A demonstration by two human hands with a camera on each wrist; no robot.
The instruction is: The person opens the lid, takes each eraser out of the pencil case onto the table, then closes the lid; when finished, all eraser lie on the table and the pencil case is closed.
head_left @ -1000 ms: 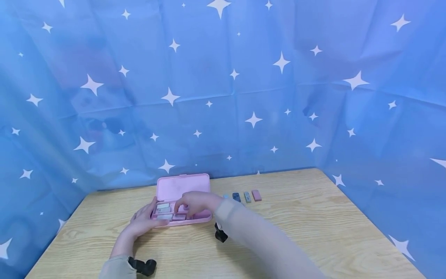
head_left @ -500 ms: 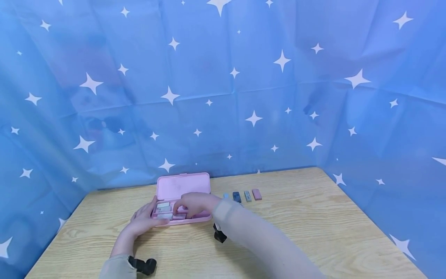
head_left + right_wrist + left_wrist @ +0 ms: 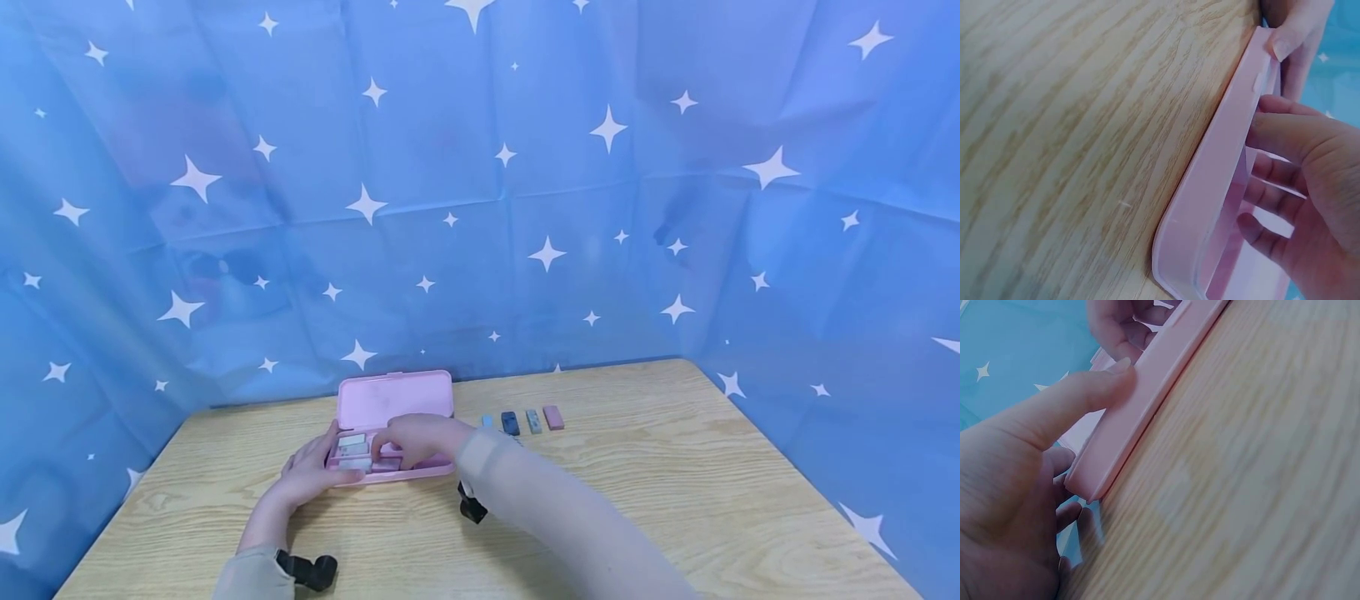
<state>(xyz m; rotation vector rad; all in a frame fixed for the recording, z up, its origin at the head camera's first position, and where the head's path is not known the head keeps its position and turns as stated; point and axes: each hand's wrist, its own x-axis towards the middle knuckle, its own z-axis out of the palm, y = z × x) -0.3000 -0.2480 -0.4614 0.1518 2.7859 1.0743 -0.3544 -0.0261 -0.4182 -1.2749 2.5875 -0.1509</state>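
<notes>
A pink pencil case lies on the wooden table with its lid raised at the back. My left hand grips its left end, the thumb against the front wall and the other fingers around the side. Inside the case, my right hand reaches down with bent fingers and pinches a pinkish-purple eraser near the front wall. Several pale erasers lie in the left part of the case. In the right wrist view the fingertips are partly hidden behind the case's front wall.
To the right of the case stand a light blue block, a dark blue eraser, a patterned greenish-blue eraser and a pink eraser in a row. A blue star-print cloth hangs behind the table.
The right hand has shifted slightly left, and the eraser under it sits a little lower in the case. The left hand keeps its grip. The head view has tilted slightly.
</notes>
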